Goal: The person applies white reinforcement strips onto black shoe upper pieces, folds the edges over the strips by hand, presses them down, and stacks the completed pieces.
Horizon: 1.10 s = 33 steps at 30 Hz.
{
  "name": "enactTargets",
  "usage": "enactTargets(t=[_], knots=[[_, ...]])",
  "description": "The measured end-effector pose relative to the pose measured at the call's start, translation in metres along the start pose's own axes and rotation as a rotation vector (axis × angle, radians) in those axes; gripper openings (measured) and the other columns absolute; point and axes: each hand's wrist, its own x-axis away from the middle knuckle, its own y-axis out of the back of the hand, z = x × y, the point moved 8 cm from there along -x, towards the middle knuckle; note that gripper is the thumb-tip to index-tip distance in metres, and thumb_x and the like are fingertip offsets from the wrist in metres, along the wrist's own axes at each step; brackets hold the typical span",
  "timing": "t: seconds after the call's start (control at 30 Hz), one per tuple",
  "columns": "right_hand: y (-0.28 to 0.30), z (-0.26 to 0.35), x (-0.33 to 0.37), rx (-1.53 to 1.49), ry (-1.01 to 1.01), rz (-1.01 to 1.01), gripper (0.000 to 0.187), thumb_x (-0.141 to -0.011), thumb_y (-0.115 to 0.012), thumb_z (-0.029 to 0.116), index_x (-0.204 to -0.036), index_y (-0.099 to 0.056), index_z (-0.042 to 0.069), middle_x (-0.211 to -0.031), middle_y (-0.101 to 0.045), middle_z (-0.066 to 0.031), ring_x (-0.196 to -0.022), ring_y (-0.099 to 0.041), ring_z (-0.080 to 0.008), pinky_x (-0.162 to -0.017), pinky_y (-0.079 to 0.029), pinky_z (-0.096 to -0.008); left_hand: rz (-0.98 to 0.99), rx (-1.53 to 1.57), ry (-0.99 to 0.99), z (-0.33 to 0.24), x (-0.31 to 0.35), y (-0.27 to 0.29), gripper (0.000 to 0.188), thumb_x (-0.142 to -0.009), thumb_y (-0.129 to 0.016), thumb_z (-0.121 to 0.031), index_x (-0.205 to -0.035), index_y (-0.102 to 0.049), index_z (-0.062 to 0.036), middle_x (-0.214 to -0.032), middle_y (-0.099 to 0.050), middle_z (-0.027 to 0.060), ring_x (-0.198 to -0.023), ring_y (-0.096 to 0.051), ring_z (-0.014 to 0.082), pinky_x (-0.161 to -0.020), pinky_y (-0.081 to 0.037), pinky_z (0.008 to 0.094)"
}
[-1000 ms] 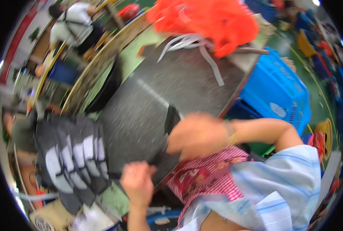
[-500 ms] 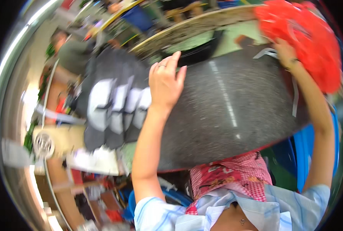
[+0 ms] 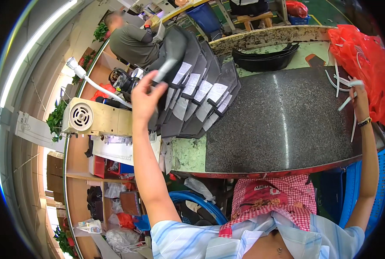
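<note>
My left hand (image 3: pixel 144 101) is raised at the left of the bench, its thumb and forefinger closed at the lower edge of a dark grey curved piece (image 3: pixel 175 43) with a whitish patch. That piece is smeared by motion. Right beside it lies an overlapping stack of similar dark grey pieces (image 3: pixel 192 108), each with a white patch. At the far right, my right hand (image 3: pixel 360 101) grips narrow white strips (image 3: pixel 344 103). More loose white strips (image 3: pixel 337 71) lie around it, next to a red plastic bag (image 3: pixel 361 56).
A dark speckled slab (image 3: pixel 253 125) covers much of the bench before me. Black curved pieces (image 3: pixel 266 58) lie near its far edge. A cream machine (image 3: pixel 97 116) stands at the left, with a person (image 3: pixel 134 43) beyond. Blue baskets (image 3: pixel 374 181) stand at the lower right.
My left hand has moved left from above the slab to the stack and now has a dark grey piece. My right hand has come down from the red bag, with white strips in it.
</note>
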Motion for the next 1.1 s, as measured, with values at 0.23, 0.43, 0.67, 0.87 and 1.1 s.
enactTargets(t=[0.23,0.43,0.67,0.87,1.1], knots=[[-0.075,0.024,0.07,-0.531,-0.23,-0.163,0.034,-0.104,-0.044,0.041,-0.103,-0.06,0.012,-0.089,-0.055,-0.001,-0.077,-0.055,-0.0104,-0.074,-0.051,-0.0285,-0.357,0.265,-0.582,-0.128,0.132,-0.101,0.044,-0.086,-0.055,0.007,-0.13,-0.052,0.0054,-0.125,-0.057,0.0166,-0.121,-0.054,0.0323,-0.1,-0.048,0.0415],[-0.113,0.059,0.094,-0.639,-0.115,0.15,0.033,-0.104,-0.044,0.033,-0.108,-0.059,0.004,-0.097,-0.058,-0.0071,-0.082,-0.055,-0.014,-0.081,-0.05,-0.0326,0.21,0.126,-0.348,-0.117,0.23,-0.231,0.052,-0.062,-0.074,0.007,-0.112,-0.064,-0.0012,-0.114,-0.064,0.0172,-0.11,-0.063,0.0363,-0.095,-0.051,0.0457],[-0.198,0.06,0.127,-0.773,-0.114,0.273,0.037,-0.102,-0.04,0.034,-0.107,-0.053,-0.001,-0.093,-0.051,-0.0097,-0.084,-0.05,-0.0182,-0.082,-0.044,-0.0336,0.374,-0.087,-0.52,-0.142,0.235,-0.234,0.03,-0.072,-0.067,-0.004,-0.101,-0.066,-0.0016,-0.104,-0.065,0.0132,-0.096,-0.066,0.0288,-0.082,-0.053,0.0384],[-0.276,0.058,0.176,-0.659,-0.159,0.434,0.037,-0.101,-0.043,0.034,-0.097,-0.053,-0.001,-0.088,-0.06,-0.0163,-0.077,-0.055,-0.0192,-0.074,-0.044,-0.0326,0.604,0.254,-0.131,-0.128,0.244,-0.222,0.036,-0.075,-0.074,-0.005,-0.11,-0.066,-0.0025,-0.107,-0.068,0.011,-0.096,-0.067,0.025,-0.084,-0.053,0.0354],[-0.285,0.069,0.171,0.27,0.117,0.466,0.016,-0.094,-0.06,0.013,-0.097,-0.065,-0.002,-0.09,-0.065,-0.0152,-0.082,-0.062,-0.02,-0.071,-0.049,-0.0311,0.424,0.886,0.598,-0.06,0.235,-0.186,0.016,-0.086,-0.07,0.004,-0.102,-0.065,0.003,-0.087,-0.07,0.0096,-0.073,-0.066,0.011,-0.065,-0.052,0.0218]])
